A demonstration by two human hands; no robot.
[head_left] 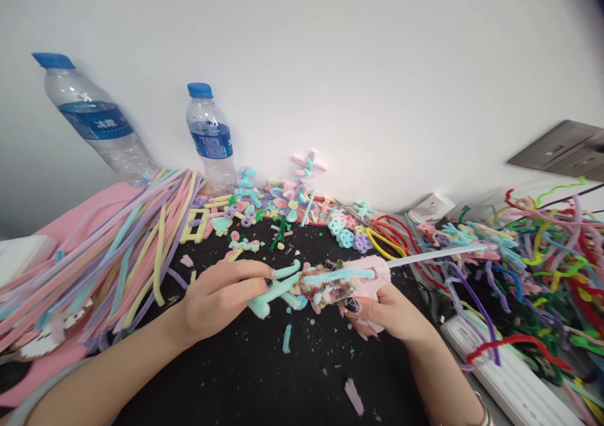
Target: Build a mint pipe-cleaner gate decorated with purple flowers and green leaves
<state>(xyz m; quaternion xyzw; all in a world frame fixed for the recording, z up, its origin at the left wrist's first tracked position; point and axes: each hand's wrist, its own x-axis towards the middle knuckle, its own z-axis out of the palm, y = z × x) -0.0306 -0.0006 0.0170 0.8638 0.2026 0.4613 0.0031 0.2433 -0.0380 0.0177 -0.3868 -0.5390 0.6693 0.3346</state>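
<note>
My left hand pinches a mint-green fuzzy stem piece with several bent arms. My right hand is wrapped round a pale pink glue gun, whose front is crusted with coloured fuzz. A light blue strip lies along the tool's side, and a long whitish glue stick sticks out of its back to the right. The gun's tip meets the green piece between my hands; the exact contact point is too small to tell.
Two bottles lean at the wall. Pastel stems spread at left, small fuzzy shapes behind the black mat. Scissors, a white power strip and tangled coloured stems are at right.
</note>
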